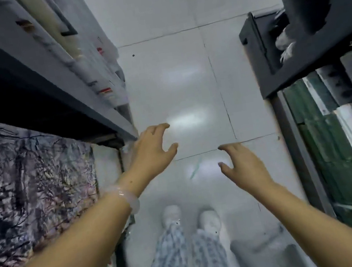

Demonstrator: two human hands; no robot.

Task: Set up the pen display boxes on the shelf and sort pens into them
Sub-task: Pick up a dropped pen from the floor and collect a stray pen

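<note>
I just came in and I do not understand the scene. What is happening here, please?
A person stands in a narrow aisle between shelves, looking down at the tiled floor. Both hands are stretched out in front, empty, with fingers loosely spread: the left hand near the edge of the left shelf, the right hand over the floor. No pens or display boxes can be made out; the picture is blurred.

Whole view motion-blurred; shelf goods [99,60] unreadable; both forearms cut off by bottom edge.
</note>
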